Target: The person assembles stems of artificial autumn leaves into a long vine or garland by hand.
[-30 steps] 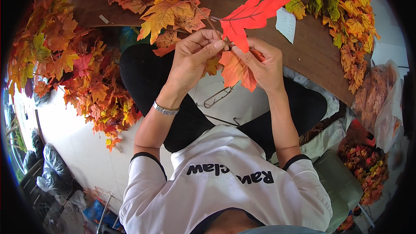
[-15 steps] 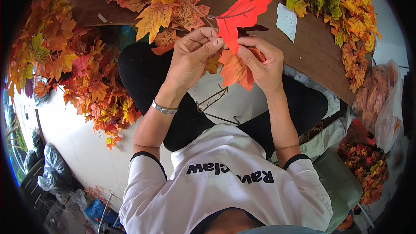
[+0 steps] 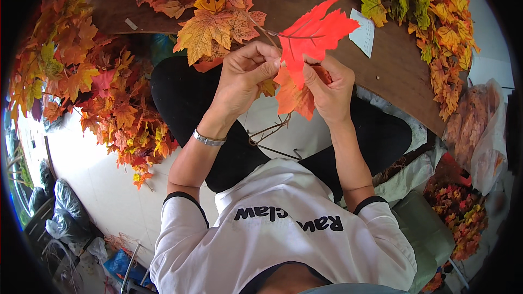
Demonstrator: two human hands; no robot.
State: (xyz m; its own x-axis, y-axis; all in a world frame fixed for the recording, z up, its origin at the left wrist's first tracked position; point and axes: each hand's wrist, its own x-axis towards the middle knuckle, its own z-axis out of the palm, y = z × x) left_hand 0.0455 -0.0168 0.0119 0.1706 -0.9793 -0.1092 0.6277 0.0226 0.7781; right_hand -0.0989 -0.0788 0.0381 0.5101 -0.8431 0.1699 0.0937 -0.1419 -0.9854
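A bright red artificial maple leaf [image 3: 313, 35] stands upright between both hands, above my lap. My left hand [image 3: 248, 73] pinches its lower edge with thumb and fingers. My right hand [image 3: 329, 90] grips a bunch of orange leaves [image 3: 291, 98] just below the red one and touches the red leaf's base. A thin brown wire stem [image 3: 269, 130] hangs down from the bunch between my knees. A silver bracelet [image 3: 208, 139] sits on my left wrist.
A dark wooden board [image 3: 397, 71] lies ahead with a yellow-orange leaf spray [image 3: 218, 16] and a white paper tag [image 3: 364, 32]. Heaps of autumn leaves lie at left [image 3: 92, 92] and along the right edge [image 3: 436, 22]. Bags of leaves [image 3: 463, 207] stand lower right.
The red leaf has been lifted slightly and turned more upright between my hands. Both hands have shifted a little upward with it.
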